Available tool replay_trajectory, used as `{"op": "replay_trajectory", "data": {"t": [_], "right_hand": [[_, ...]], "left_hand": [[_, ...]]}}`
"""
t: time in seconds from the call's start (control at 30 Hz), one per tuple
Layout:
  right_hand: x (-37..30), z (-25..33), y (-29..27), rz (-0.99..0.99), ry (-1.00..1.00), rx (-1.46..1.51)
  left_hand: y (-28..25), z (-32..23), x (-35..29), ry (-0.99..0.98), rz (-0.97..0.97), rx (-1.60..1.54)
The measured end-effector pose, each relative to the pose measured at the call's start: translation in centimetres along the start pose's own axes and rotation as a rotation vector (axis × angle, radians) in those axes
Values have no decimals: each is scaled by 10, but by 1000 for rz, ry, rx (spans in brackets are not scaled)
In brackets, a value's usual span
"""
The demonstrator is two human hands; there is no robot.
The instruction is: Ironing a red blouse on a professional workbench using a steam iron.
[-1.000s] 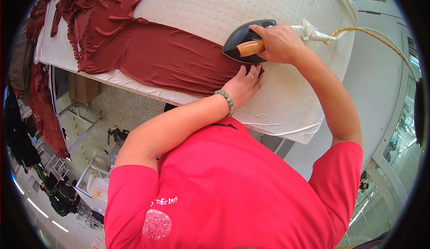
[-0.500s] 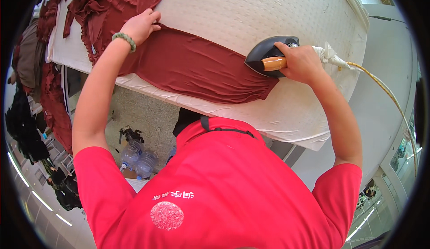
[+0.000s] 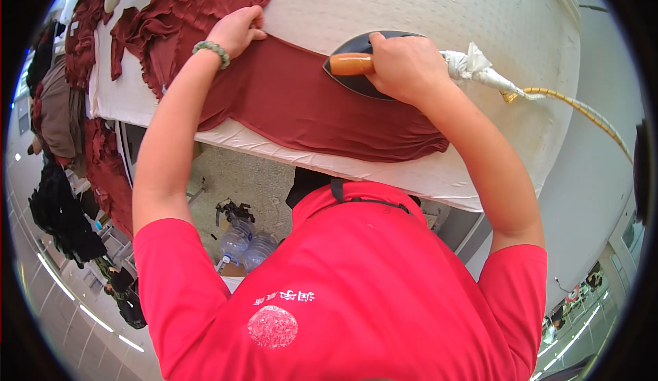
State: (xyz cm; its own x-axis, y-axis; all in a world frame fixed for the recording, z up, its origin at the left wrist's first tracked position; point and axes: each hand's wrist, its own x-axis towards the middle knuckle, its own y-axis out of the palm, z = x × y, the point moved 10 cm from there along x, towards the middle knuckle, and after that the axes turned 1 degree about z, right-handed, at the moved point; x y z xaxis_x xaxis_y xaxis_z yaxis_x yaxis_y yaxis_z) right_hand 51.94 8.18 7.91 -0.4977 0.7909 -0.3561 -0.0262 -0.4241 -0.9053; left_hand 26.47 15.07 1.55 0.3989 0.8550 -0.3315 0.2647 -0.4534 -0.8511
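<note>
A dark red garment (image 3: 295, 100) lies on the padded ironing table, with one long narrow part, like a sleeve, stretched flat from left to right. My left hand (image 3: 237, 30), a green beaded bracelet (image 3: 212, 53) on its wrist, pinches the far edge of this part close to the gathered body of the garment. My right hand (image 3: 409, 67) is wrapped round the brown handle of an iron (image 3: 356, 88), whose dark soleplate rests on the flat cloth along its far edge. The iron's tip points left, toward my left hand.
A white-wrapped cable and yellow hose (image 3: 582, 107) run from the iron off to the right. The pale padded table (image 3: 480, 11) extends beyond the garment. More dark red clothes (image 3: 108, 175) hang at the left. Large plastic bottles (image 3: 257, 249) stand on the floor below.
The iron in my right hand has slid left along the cloth, away from the sleeve-like part's right end. My left hand keeps its pinch on the cloth. The whole view has shifted slightly.
</note>
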Motion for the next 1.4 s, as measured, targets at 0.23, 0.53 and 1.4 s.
{"op": "replay_trajectory", "data": {"t": [0.23,0.53,1.4], "right_hand": [[74,66,-23,-130,73,112],[112,73,-20,15,276,-9],[-193,-116,152,-497,1269,827]], "left_hand": [[0,19,6,-25,-28,-99],[-47,33,-54,192,-365,-357],[-70,184,-182,-267,-77,-1037]]}}
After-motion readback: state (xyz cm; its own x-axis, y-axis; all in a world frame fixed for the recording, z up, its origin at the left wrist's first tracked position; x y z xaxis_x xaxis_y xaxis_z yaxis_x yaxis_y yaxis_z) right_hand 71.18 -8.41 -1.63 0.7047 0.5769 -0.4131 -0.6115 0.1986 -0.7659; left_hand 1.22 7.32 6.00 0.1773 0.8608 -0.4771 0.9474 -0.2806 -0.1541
